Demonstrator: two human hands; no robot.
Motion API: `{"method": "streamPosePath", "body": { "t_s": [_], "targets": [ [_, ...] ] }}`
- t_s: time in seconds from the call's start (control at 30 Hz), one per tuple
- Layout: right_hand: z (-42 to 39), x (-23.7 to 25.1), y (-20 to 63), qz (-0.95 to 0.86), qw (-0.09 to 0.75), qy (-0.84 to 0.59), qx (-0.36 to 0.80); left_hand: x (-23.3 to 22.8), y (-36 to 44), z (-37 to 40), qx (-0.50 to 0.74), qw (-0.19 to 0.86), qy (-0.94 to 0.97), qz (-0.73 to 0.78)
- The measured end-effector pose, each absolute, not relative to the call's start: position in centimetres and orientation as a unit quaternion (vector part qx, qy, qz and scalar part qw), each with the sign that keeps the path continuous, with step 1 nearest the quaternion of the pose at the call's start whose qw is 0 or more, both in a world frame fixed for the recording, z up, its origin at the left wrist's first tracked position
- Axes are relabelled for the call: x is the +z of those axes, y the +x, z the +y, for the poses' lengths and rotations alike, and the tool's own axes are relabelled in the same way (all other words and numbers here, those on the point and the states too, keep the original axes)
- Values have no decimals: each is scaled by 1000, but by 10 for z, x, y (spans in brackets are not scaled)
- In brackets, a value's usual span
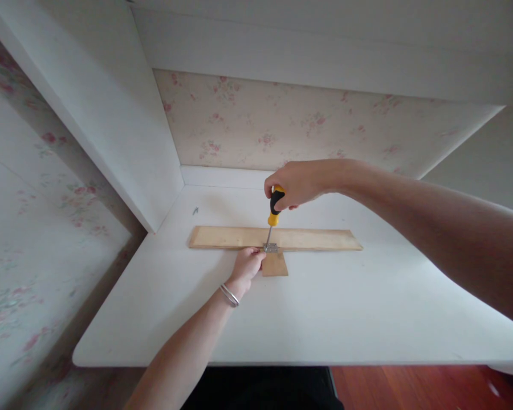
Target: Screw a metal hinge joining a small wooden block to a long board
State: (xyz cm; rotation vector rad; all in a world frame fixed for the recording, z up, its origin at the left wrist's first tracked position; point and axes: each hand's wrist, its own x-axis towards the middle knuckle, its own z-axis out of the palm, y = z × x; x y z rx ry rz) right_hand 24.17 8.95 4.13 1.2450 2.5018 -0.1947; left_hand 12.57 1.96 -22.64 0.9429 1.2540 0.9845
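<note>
Nearest, a left hand (248,265) with a bracelet (229,295), fingers curled and pressed down beside a small metal hinge (271,247), likely to stop it sliding. Just past, a small wood piece (275,265) touching a long wood board (277,238) on the white desk (325,307). Above, a right hand (293,183) gripped tight round a yellow-black screwdriver (274,209), tip down on the hinge. Farther left, a loose screw (195,211).

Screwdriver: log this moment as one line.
right hand grips screwdriver | tip on hinge | left hand steadies hinge | long plank on desk
</note>
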Motion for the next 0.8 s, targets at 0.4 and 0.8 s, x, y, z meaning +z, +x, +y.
{"method": "streamPosePath", "body": {
  "t_s": [0.4, 0.8],
  "targets": [
    [92, 43, 239, 861, 195, 464, -71, -223, 126, 18, 424, 607, 396, 543],
    [90, 45, 235, 877, 175, 439, -87, -223, 126, 19, 415, 600, 401, 554]
  ]
}}
